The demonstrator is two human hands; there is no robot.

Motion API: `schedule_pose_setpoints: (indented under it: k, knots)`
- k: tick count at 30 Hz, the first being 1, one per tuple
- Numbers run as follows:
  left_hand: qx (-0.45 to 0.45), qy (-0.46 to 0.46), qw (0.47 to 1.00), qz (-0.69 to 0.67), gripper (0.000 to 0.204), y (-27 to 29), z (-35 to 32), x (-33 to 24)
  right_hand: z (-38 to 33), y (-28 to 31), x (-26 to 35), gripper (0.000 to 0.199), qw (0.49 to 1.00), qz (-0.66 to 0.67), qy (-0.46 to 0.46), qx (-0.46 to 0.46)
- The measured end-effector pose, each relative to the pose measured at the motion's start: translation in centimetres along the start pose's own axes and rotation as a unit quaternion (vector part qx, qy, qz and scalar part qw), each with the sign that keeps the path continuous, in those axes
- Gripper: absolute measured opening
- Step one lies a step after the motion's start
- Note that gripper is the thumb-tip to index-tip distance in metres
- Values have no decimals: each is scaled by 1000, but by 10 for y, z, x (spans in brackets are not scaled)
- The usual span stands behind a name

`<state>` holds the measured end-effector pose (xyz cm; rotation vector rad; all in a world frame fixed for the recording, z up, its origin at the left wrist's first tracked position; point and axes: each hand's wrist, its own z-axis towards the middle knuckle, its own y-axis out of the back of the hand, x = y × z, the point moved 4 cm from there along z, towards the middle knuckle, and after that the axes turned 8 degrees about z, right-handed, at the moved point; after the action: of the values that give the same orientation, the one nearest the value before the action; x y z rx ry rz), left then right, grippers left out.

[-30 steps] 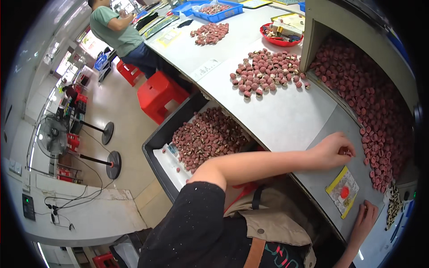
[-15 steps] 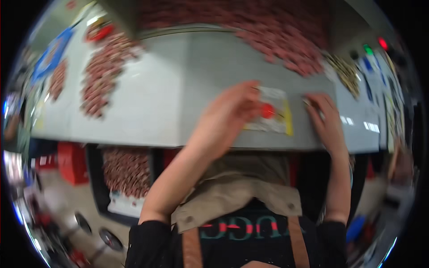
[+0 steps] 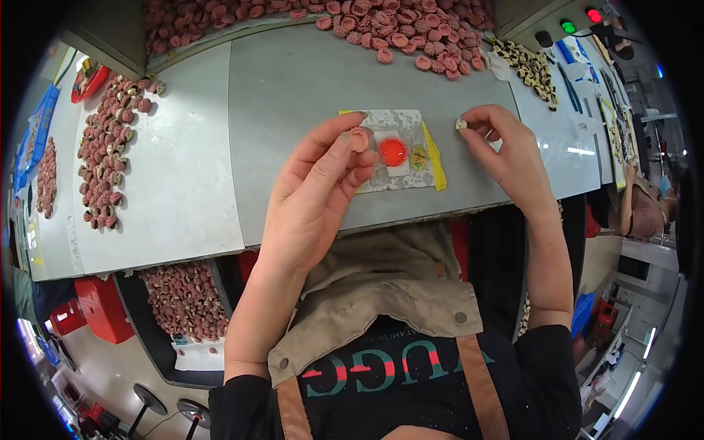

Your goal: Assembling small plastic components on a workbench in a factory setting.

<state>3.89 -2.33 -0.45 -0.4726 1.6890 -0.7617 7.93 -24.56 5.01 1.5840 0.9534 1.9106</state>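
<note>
My left hand [image 3: 312,183] pinches a pink, bumpy, cup-shaped shell piece [image 3: 358,139] between thumb and finger, above the left side of a worn white sheet [image 3: 407,121]. On that sheet sits a bright red round spot [image 3: 392,152], glossy like liquid, with a small oval yellow-green label [image 3: 419,157] beside it. To the right, my right hand [image 3: 506,150] grips a small cream-coloured piece with dark marks [image 3: 460,125] between thumb and fingertip, over the grey table. The two pieces are apart.
Pink shell pieces [image 3: 411,33] heap at the back; small cream-and-dark pieces [image 3: 532,70] lie at the back right. Pink-and-cream pieces [image 3: 106,147] spread on the left, near a red dish [image 3: 92,84]. Below the table edge, a black bin [image 3: 147,345] holds many more.
My left hand has drawn back left from over the sheet, and the pink shell now shows in its fingers. My right hand has shifted up and left. The head view has turned.
</note>
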Motion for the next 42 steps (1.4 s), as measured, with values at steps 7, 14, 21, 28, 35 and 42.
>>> schedule_pose_setpoints:
  k: [7, 14, 21, 28, 35, 42]
  knots:
    - [11, -12, 1000, 20, 34, 6, -5, -2, -5, -34, 50, 17, 985, 44, 150, 68]
    - [-35, -10, 999, 6, 31, 6, -5, -4, -1, -47, 56, 18, 973, -57, 212, 77]
    - [16, -12, 1000, 4, 30, 7, -4, -3, 0, -51, 58, 17, 971, -69, 216, 79]
    - [-1, -10, 1000, 5, 30, 7, -5, -4, -1, -52, 57, 16, 973, -58, 212, 66]
    - [-13, 8, 999, 50, 31, 2, -5, -4, -9, -44, 56, 15, 970, 209, 118, 31]
    - [-5, 13, 997, 70, 29, 1, -4, -1, -10, -49, 78, 18, 962, 134, 237, -10]
